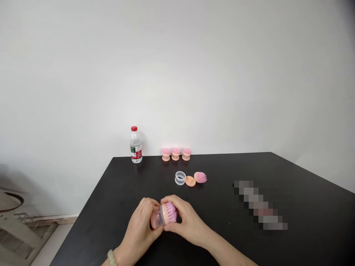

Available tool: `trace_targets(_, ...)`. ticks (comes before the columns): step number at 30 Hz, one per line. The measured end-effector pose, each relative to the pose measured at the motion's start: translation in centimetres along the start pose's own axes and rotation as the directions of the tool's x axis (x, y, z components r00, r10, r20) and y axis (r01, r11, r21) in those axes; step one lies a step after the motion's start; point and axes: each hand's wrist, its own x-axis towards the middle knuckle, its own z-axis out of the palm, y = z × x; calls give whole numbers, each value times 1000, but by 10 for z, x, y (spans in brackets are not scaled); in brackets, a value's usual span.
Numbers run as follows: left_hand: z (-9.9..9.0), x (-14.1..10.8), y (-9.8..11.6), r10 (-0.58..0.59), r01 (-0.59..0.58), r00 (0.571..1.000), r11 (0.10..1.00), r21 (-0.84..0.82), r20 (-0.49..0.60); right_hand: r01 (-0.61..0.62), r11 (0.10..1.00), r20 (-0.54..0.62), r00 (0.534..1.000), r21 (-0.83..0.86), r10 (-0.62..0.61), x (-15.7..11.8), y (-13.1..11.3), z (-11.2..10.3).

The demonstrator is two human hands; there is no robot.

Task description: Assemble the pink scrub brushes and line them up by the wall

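Note:
Between my two hands is a small scrub brush [165, 214] with pink bristles, a peach rim and a clear middle, tilted on its side above the black table. My left hand [141, 222] grips its peach and clear base end. My right hand [188, 221] has its thumb and fingers closed round the bristle end. Beyond the hands lie loose parts of the same kind: a clear ring [180, 178], a flat peach disc [190, 181] and a peach head with pink bristles [200, 177] tipped on its side.
Along the back edge of the black table [222, 166] stand three upright pink-bristled brushes [175, 154]. A water bottle [136, 146] with a red cap stands to their left, near the wall. A pixelated long object [260, 207] lies on the right. A pale piece of furniture [13, 225] is at far left.

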Motion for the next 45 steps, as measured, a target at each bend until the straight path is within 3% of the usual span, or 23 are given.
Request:
trace_targets(4, 0, 1, 2, -55, 55, 998, 998, -7, 21, -75, 992, 20, 997, 104, 73, 0, 1, 1)
trace_targets(7, -1, 2, 4, -63, 64, 997, 997, -39, 35, -136, 989, 4, 991, 55, 136, 1, 3, 2)
trace_targets(11, -5, 5, 5, -209, 230, 970, 951, -205, 121, -90, 995, -14, 996, 34, 90, 1, 1, -2)
trace_targets(12, -8, 5, 4, -257, 312, 946, 890, -332, 199, -75, 996, 5, 997, 54, 74, 0, 0, -3)
trace_targets(14, -13, 6, 1, -279, 497, 861, 639, -587, 425, -35, 994, 65, 997, 106, 28, -1, -5, -6)
trace_targets(16, -17, 6, -3, -195, 641, 761, 375, -670, 619, 45, 988, 114, 992, 146, -62, -3, -11, -6)
trace_targets(17, -19, 6, -4, -143, 681, 723, 305, -665, 675, 106, 982, 122, 985, 153, -125, -4, -15, -6)
trace_targets(20, -19, 3, -10, -49, 739, 655, 248, -626, 754, 318, 938, 92, 939, 140, -333, -8, -25, -2)
trace_targets(23, -20, -1, -16, 17, 759, 632, 189, -623, 775, 491, 865, 42, 867, 101, -497, -12, -33, -5)
trace_targets(25, -24, -3, -20, 42, 743, 652, 162, -649, 757, 540, 840, -13, 841, 56, -541, -12, -34, -12)
trace_targets(27, -30, -2, -22, 51, 683, 717, 148, -715, 695, 483, 875, -87, 872, -13, -482, -5, -33, -20)
trace_targets(30, -39, 1, -19, 62, 557, 820, 141, -818, 569, 191, 971, -186, 959, -141, -215, 21, -23, -23)
trace_targets(32, -43, 4, -16, 70, 496, 857, 151, -855, 510, 8, 974, -228, 972, -224, -60, 44, -13, -16)
trace_targets(37, -47, 8, -12, 43, 400, 908, 200, -894, 416, -54, 950, -244, 969, -306, -24, 96, 15, 11)
trace_targets(40, -46, 11, -11, -92, 350, 937, 268, -898, 337, -73, 934, -246, 969, -349, -17, 115, 26, 21)
trace_targets(45, -39, 15, -9, -301, 310, 931, 364, -878, 204, -98, 914, -247, 969, -393, -3, 129, 40, 28)
